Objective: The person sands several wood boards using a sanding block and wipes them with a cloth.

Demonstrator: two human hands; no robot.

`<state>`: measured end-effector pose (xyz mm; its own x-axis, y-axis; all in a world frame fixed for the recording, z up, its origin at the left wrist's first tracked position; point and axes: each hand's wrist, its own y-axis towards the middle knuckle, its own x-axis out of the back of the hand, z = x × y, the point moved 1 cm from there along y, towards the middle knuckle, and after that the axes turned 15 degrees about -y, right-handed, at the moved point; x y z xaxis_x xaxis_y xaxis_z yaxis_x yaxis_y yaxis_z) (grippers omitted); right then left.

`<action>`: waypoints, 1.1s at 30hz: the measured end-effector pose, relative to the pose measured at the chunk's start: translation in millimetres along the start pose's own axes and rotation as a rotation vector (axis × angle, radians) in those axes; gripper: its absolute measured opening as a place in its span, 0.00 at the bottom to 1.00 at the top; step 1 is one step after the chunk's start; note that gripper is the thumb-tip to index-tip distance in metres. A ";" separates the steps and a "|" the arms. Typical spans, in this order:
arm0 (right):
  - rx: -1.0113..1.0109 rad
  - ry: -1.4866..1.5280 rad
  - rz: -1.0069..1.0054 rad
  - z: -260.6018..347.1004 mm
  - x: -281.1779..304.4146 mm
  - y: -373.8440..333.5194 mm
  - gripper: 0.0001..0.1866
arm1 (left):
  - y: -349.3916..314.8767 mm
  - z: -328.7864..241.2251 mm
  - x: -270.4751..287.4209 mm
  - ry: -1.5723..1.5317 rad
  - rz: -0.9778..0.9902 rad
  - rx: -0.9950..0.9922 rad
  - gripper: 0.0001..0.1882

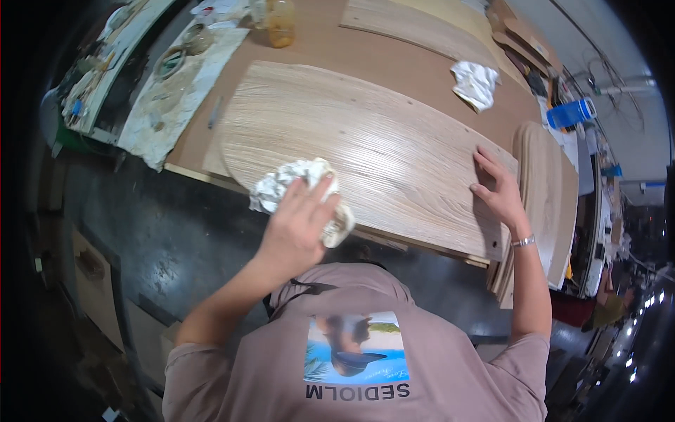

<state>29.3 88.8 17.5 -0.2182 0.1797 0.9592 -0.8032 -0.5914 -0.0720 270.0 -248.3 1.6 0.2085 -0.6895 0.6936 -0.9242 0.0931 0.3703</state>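
Observation:
A pale wood-grain board (365, 141) with one rounded end at the left lies across the bench in front of me. My left hand (299, 218) presses a crumpled white rag (285, 181) against the board's near left edge, and part of the rag hangs past that edge. Toward the right end, my right hand (499, 186) rests on the board with its fingers apart and nothing in them. Small dark holes show along the board's right end.
Another white rag (475, 86) lies beyond the board, near a long plank (415, 28). Stacked boards (538, 190) stand at the right, beside a blue bottle (569, 114). At the far left are an amber jar (280, 24), a pen-like tool (215, 112) and a stained sheet (176, 98).

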 end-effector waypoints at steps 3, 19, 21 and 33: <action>0.110 -0.034 0.132 -21.2 14.1 7.9 0.34 | 30.6 -47.7 -68.5 -0.130 0.094 -0.138 0.31; 0.205 -0.149 0.377 -26.0 41.0 26.7 0.33 | 111.2 -244.3 -244.1 -0.469 0.380 -0.784 0.18; 0.256 -0.167 0.338 -24.7 37.4 29.7 0.33 | 121.1 -227.4 -226.8 -0.362 0.204 -0.751 0.19; 0.303 -0.216 0.059 -30.4 23.6 10.3 0.37 | -85.6 21.5 45.4 0.084 -0.484 0.533 0.16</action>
<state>-0.9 110.9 31.0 -0.1113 -0.0123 0.9937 -0.5855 -0.8071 -0.0756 351.7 -303.0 -11.8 0.6375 -0.5055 0.5814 -0.7482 -0.5863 0.3106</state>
